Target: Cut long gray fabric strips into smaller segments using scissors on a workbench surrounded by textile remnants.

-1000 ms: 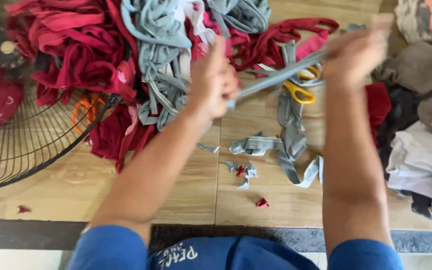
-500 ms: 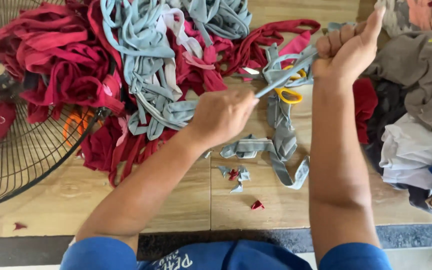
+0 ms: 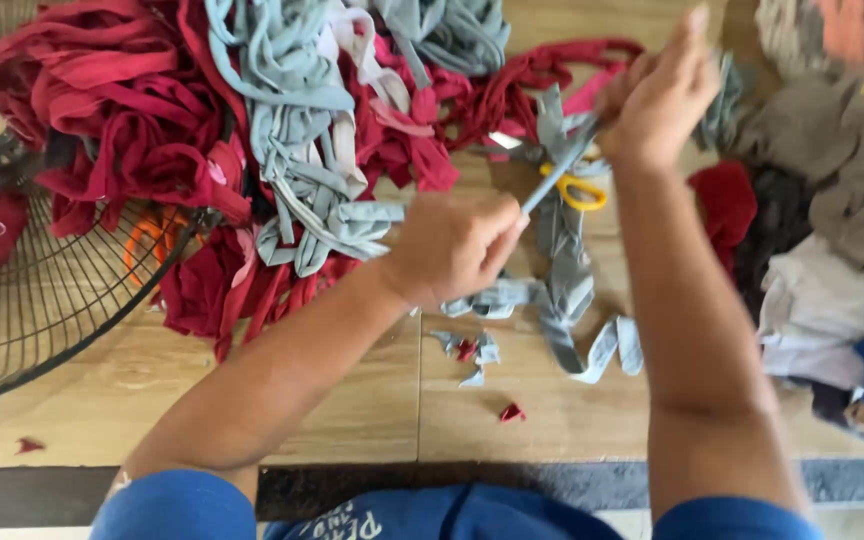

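Note:
A grey fabric strip (image 3: 555, 178) is stretched taut between my two hands. My left hand (image 3: 452, 245) grips its lower end in a fist above the wooden floor. Up and to the right, my right hand (image 3: 657, 95) pinches the other end with the index finger raised. More of the grey strip (image 3: 572, 290) lies in loops on the floor below the hands. Yellow-handled scissors (image 3: 577, 188) lie under the taut strip, partly hidden by it.
A heap of red and grey fabric strips (image 3: 252, 130) fills the upper left, draped over a black wire fan guard (image 3: 42, 300). Folded clothes in grey, white, red and blue (image 3: 832, 230) are piled at the right. Small fabric scraps (image 3: 472, 350) dot the floor.
The left hand dropped from high centre down and right, then held near the floor. The right hand moved slightly left and the stretched strip between them got shorter.

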